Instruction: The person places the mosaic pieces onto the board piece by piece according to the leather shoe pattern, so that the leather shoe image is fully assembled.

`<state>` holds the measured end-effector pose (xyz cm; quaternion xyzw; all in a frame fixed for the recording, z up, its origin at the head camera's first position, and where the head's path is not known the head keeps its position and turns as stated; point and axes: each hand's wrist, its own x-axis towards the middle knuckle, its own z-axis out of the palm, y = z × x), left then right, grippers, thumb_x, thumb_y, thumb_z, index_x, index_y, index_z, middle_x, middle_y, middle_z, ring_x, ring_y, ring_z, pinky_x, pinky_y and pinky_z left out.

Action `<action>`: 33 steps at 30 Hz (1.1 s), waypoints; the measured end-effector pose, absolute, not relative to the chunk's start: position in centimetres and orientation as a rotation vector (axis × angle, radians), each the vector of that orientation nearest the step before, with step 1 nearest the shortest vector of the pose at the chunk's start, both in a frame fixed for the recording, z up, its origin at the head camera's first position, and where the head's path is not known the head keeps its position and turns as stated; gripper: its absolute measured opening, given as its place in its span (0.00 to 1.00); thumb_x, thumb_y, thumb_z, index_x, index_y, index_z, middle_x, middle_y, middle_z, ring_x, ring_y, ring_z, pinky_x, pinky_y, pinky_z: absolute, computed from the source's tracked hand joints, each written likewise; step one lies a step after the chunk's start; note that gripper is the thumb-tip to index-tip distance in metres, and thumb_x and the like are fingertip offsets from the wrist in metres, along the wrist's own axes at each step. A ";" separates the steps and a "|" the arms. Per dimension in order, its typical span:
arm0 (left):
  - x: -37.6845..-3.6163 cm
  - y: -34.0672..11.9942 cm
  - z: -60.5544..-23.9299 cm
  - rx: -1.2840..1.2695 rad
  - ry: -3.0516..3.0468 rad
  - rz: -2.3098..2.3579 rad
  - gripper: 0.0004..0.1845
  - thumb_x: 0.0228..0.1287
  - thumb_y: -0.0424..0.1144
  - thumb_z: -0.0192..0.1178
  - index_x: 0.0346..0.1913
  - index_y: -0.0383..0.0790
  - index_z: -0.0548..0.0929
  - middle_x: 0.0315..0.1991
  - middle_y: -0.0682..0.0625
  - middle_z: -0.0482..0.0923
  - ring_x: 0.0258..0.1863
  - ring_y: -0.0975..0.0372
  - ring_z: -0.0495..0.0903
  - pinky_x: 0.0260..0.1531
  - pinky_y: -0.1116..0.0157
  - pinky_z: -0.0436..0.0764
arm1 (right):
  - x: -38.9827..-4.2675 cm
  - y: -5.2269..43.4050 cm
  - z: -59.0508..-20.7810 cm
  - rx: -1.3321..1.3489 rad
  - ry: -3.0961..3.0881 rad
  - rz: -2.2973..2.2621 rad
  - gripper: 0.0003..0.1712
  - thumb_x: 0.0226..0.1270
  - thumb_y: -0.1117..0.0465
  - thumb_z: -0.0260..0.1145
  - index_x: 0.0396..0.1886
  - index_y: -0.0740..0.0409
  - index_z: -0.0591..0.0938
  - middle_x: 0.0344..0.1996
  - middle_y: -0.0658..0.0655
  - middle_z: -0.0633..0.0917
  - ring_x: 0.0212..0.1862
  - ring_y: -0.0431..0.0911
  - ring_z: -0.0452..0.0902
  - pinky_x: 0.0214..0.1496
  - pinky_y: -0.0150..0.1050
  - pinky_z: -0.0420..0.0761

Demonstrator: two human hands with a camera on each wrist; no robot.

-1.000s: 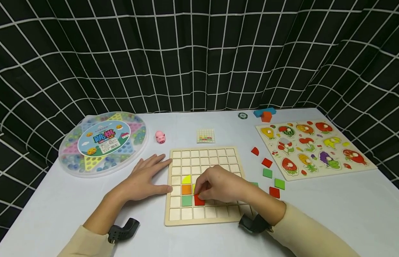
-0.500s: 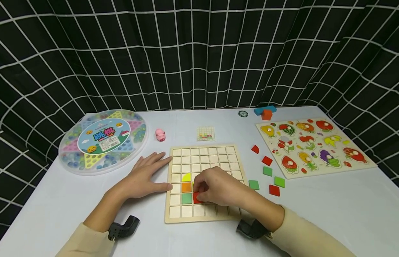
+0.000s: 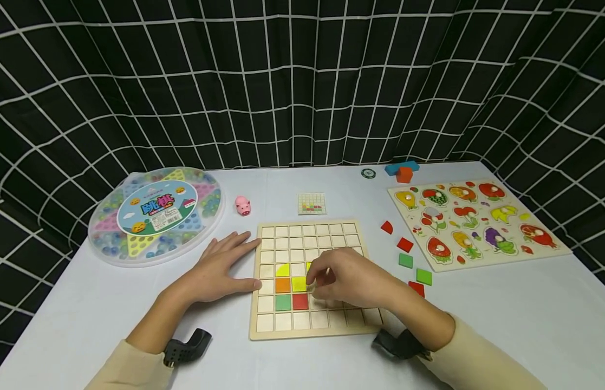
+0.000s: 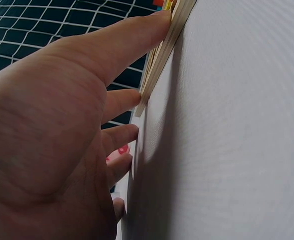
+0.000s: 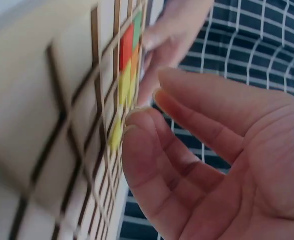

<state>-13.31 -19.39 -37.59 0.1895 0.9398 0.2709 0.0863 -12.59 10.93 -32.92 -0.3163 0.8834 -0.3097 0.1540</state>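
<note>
A wooden grid board point(image 3: 278, 335) lies on the white table. Set in its cells are a red tile point(image 3: 300, 301), a green tile point(image 3: 283, 302), an orange tile point(image 3: 283, 285), a yellow square tile point(image 3: 299, 284) and a yellow quarter-round piece point(image 3: 283, 270). Another yellow piece point(image 3: 308, 266) is partly covered by my right hand point(image 3: 353, 279). That hand hovers over the board just right of the tiles, fingers loosely bent, thumb and fingertips apart with nothing between them in the right wrist view. My left hand point(image 3: 212, 273) spreads beside the board, thumb and index finger touching its left edge.
Loose red tiles point(image 3: 405, 245) and green tiles point(image 3: 424, 277) lie right of the board, near a fruit puzzle board point(image 3: 477, 227). Behind are a small pattern card point(image 3: 312, 204), a pink pig point(image 3: 242, 206), a chip point(image 3: 368, 173) and blocks point(image 3: 404, 174). A round marble-game box point(image 3: 156, 216) stands left.
My right hand has let go of the red tile, which now lies in its cell, and has moved right, uncovering the yellow square. The left hand stays where it was.
</note>
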 end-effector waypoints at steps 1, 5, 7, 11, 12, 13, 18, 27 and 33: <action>-13.3 -19.4 -37.6 0.559 2.798 0.808 0.47 0.59 0.62 0.71 0.79 0.49 0.68 0.81 0.41 0.59 0.82 0.40 0.50 0.79 0.34 0.40 | -12.7 11.5 -32.8 -0.894 2.530 -0.901 0.06 0.61 0.66 0.76 0.35 0.50 0.89 0.29 0.42 0.84 0.34 0.40 0.77 0.38 0.33 0.80; -13.4 -19.3 -37.7 0.552 2.794 0.809 0.47 0.59 0.61 0.71 0.79 0.50 0.68 0.81 0.41 0.58 0.82 0.41 0.49 0.79 0.35 0.39 | -12.9 14.0 -32.3 -0.862 2.535 -0.938 0.07 0.63 0.65 0.76 0.38 0.50 0.90 0.34 0.45 0.87 0.37 0.40 0.78 0.39 0.32 0.82; -13.3 -19.4 -37.7 0.547 2.793 0.812 0.47 0.59 0.61 0.71 0.79 0.50 0.68 0.81 0.41 0.58 0.82 0.41 0.49 0.79 0.36 0.39 | -13.0 15.3 -32.1 -0.840 2.548 -0.952 0.07 0.63 0.64 0.76 0.39 0.50 0.90 0.36 0.46 0.88 0.37 0.39 0.79 0.39 0.32 0.82; -13.2 -19.5 -37.8 0.534 2.796 0.818 0.47 0.58 0.61 0.72 0.79 0.49 0.68 0.81 0.41 0.58 0.83 0.41 0.49 0.79 0.36 0.38 | -13.2 17.8 -31.7 -0.803 2.580 -0.942 0.09 0.62 0.63 0.77 0.42 0.51 0.89 0.37 0.48 0.87 0.37 0.39 0.80 0.37 0.32 0.82; -13.2 -19.6 -37.8 0.535 2.797 0.821 0.47 0.58 0.61 0.72 0.78 0.49 0.68 0.81 0.41 0.58 0.83 0.41 0.49 0.79 0.36 0.38 | -13.2 18.4 -31.5 -0.789 2.597 -0.929 0.10 0.62 0.63 0.77 0.42 0.51 0.89 0.37 0.48 0.87 0.37 0.40 0.80 0.36 0.32 0.82; -13.2 -19.6 -37.8 0.537 2.796 0.824 0.47 0.58 0.61 0.72 0.78 0.49 0.68 0.81 0.41 0.58 0.83 0.41 0.49 0.79 0.36 0.38 | -13.2 19.1 -31.4 -0.768 2.618 -0.905 0.10 0.61 0.63 0.78 0.43 0.51 0.89 0.37 0.48 0.87 0.36 0.39 0.79 0.35 0.32 0.81; -13.2 -19.5 -37.8 0.549 2.796 0.830 0.47 0.58 0.61 0.71 0.79 0.49 0.68 0.81 0.41 0.58 0.83 0.40 0.48 0.79 0.35 0.38 | -13.2 22.1 -31.1 -0.648 2.663 -0.810 0.11 0.60 0.61 0.79 0.42 0.49 0.89 0.36 0.45 0.86 0.35 0.40 0.77 0.33 0.32 0.78; -13.3 -19.4 -37.9 0.548 2.795 0.827 0.47 0.58 0.61 0.72 0.78 0.50 0.68 0.81 0.41 0.58 0.83 0.41 0.49 0.79 0.35 0.38 | -12.8 25.2 -32.5 -0.484 2.662 -0.602 0.11 0.57 0.61 0.80 0.40 0.50 0.89 0.31 0.45 0.84 0.35 0.42 0.75 0.32 0.32 0.77; -13.3 -19.3 -37.8 0.539 2.795 0.828 0.47 0.58 0.61 0.72 0.78 0.50 0.68 0.81 0.41 0.58 0.83 0.41 0.48 0.79 0.36 0.38 | -12.7 25.5 -33.2 -0.463 2.712 -0.442 0.13 0.52 0.61 0.83 0.36 0.50 0.87 0.28 0.46 0.81 0.35 0.43 0.73 0.34 0.35 0.77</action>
